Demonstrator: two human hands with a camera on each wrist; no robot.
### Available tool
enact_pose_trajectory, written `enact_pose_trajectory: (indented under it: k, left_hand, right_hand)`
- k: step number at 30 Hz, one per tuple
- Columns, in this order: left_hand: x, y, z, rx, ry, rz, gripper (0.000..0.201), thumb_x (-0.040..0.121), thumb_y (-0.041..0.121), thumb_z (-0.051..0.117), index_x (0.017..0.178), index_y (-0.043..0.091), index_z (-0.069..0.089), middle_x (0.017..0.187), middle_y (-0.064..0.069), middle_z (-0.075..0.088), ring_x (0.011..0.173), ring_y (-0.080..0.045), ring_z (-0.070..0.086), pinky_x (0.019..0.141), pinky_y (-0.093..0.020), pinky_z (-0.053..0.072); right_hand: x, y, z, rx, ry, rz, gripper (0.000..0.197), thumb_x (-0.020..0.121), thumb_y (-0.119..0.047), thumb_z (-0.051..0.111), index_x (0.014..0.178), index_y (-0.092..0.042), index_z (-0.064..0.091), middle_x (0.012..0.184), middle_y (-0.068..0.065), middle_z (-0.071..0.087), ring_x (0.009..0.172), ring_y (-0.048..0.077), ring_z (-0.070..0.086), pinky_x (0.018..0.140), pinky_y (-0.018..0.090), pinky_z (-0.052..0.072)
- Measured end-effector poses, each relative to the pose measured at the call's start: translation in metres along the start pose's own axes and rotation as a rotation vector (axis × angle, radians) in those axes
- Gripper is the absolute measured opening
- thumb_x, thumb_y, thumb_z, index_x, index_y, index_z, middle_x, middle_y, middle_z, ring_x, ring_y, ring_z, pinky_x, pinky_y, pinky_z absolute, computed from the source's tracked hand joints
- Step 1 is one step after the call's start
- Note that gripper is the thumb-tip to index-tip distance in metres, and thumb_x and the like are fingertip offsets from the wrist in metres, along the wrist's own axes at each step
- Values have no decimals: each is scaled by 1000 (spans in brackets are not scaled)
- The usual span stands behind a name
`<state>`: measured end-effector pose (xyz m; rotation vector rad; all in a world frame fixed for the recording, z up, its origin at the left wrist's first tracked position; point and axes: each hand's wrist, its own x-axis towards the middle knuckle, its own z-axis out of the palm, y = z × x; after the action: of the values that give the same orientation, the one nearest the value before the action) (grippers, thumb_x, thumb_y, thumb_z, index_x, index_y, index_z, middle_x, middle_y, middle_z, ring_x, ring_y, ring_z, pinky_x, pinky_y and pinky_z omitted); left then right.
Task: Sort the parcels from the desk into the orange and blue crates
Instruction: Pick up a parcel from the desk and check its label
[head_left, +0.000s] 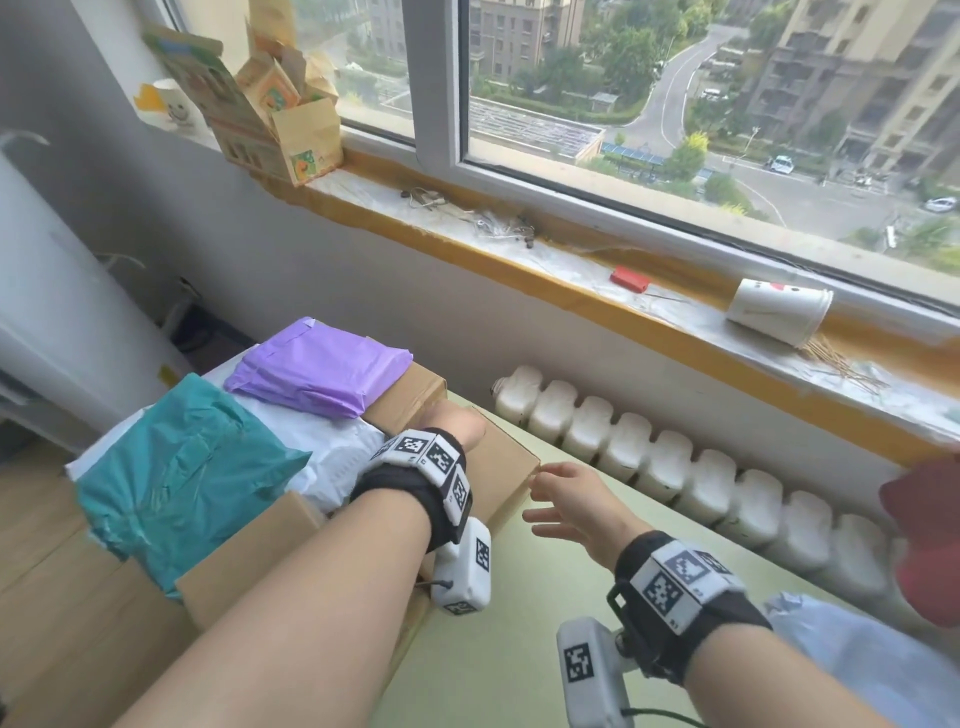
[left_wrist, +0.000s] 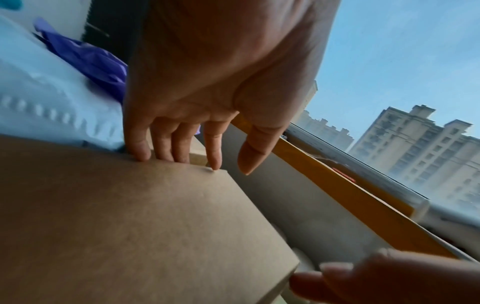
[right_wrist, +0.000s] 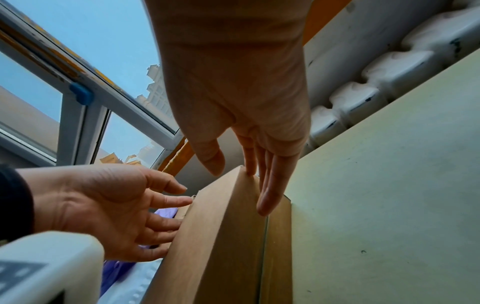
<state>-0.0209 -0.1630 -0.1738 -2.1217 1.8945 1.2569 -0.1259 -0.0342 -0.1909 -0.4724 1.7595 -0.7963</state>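
Head view | hands (head_left: 563, 501) touch cardboard box (head_left: 511, 467) | parcels beside

A high-rise flat: radiator (head_left: 675, 462) under a cluttered windowsill (head_left: 571, 260), apartment blocks (head_left: 857, 78) outside.

Purple parcel (head_left: 322, 371); teal parcel (head_left: 176, 478); brown box (head_left: 506, 467)

Daylit window (head_left: 675, 104), white radiator (head_left: 675, 467) below; wood floor (head_left: 36, 509), probably.
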Motion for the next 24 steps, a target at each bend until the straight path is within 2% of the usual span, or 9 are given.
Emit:
enact_pose_trajectory:
  k: [4,6,8,11,14,17,19,20,24]
  left_hand:
    - [-10,9,13,9,-62,60,34,96,24,52,122,2,56,120,-11,61,99,-26,58,79,-28,43]
    - [-15,13,20,10,-97,81,34,95,23,53,121,1,57,122,-11,61,104,-26,59,77,-27,41]
    - [-21,17,26,-7,-132,64,33,94,18,54,122,0,56,125,-14,60,111,-29,59,83,-27,46]
    - [-31,21,40,-99,-202,70,34,95,9,51,127,-3,53,131,-19,55,119,-33,55,98,-38,48]
    - [-46,24,49,-164,-229,43,33,94,11,52,125,0,52,125,-20,54,114,-35,55,98,-41,50]
    - [-62,31,51,-239,-251,46,36,94,21,52,123,0,52,113,-18,58,93,-31,59,91,-45,54]
    - [-73,37,48,-282,-251,61,45,95,33,51,129,3,48,117,-14,55,79,-28,57,84,-48,57]
    - [-79,41,46,-306,-250,64,51,95,41,50,132,6,46,122,-12,52,78,-28,56,82,-49,58]
    - [-97,47,44,-350,-285,76,78,84,71,42,138,14,43,136,-11,48,112,-34,54,70,-46,59]
  right_hand:
    - [-3,6,-13,45,79,24,42,98,-18,53,138,-7,46,107,7,60,94,26,69,71,33,58]
    - [-7,11,-24,64,132,34,48,98,-18,54,144,-10,40,111,8,59,95,28,69,73,35,58]
    - [-11,17,-37,74,177,40,52,98,-19,54,147,-11,38,119,11,58,94,28,68,73,36,58]
    - [-19,25,-53,96,209,61,53,99,-26,53,148,-12,38,132,13,54,95,28,68,75,36,58]
    - [-31,28,-63,131,210,77,50,101,-34,52,145,-12,42,134,11,53,101,31,64,82,38,56]
    - [-45,25,-72,147,213,55,44,102,-41,47,136,-13,49,123,7,56,104,31,63,89,40,53]
    - [-53,22,-78,169,238,31,41,102,-43,44,128,-13,54,120,6,60,102,29,64,91,41,52]
    - [-57,20,-82,188,256,23,41,102,-44,43,126,-13,56,120,7,62,102,29,64,91,41,51]
    - [-73,14,-96,292,324,6,38,102,-48,43,111,-13,54,114,14,64,107,31,63,99,48,47]
